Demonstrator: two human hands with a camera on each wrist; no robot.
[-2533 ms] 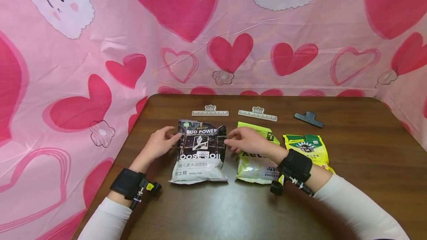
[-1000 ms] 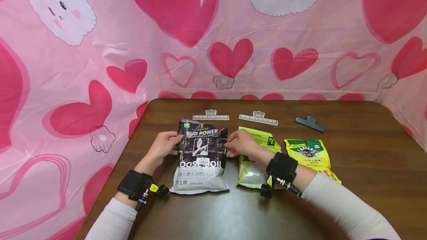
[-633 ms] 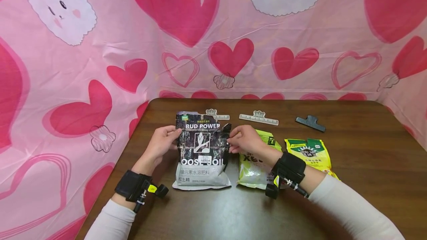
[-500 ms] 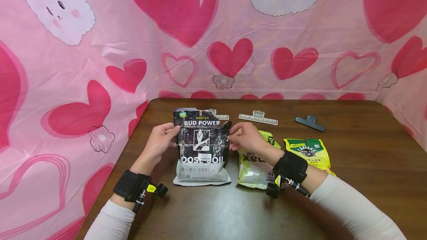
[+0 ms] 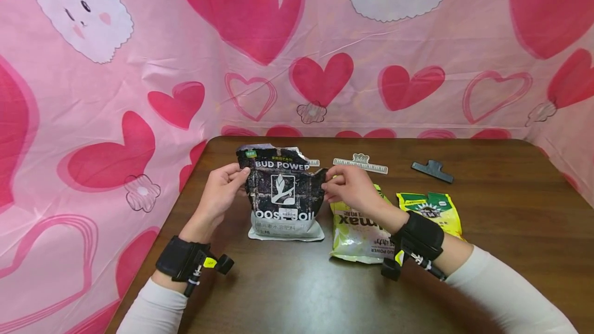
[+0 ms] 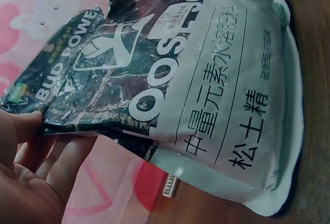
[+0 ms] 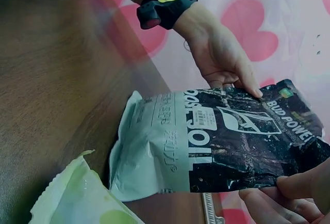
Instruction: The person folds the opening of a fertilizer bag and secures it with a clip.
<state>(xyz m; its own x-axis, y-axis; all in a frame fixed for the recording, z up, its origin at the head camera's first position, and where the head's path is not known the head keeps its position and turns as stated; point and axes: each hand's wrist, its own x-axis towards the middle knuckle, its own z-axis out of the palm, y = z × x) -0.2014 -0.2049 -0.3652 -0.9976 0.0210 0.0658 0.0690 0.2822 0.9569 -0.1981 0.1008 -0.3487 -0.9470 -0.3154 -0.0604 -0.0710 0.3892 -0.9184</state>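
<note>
I hold a black and white soil bag (image 5: 284,195) upright between my two hands, its bottom edge resting on the brown surface (image 5: 297,293) and its torn top leaning away from me. My left hand (image 5: 218,197) pinches the bag's upper left edge, thumb in front and fingers (image 6: 62,164) curled behind it. My right hand (image 5: 352,189) pinches the upper right edge at a torn notch, fingers (image 7: 268,203) closed on the plastic.

Just right of the soil bag lies a light green bag (image 5: 357,233) flat on the surface, partly under my right wrist. Right of that, just beside it, lies a yellow and green bag (image 5: 431,210). That makes three bags in a row.

Behind the soil bag, toward the far edge of the surface, lie three clips: one pale clip (image 5: 313,162) mostly hidden by the bag's top, a second pale clip (image 5: 360,164) well right of it, and a dark clip (image 5: 432,170) farther right again.

In front of the soil bag, toward me, the surface is bare wood. A pink cloth (image 5: 116,92) with hearts rises close behind and to the left of the surface.
</note>
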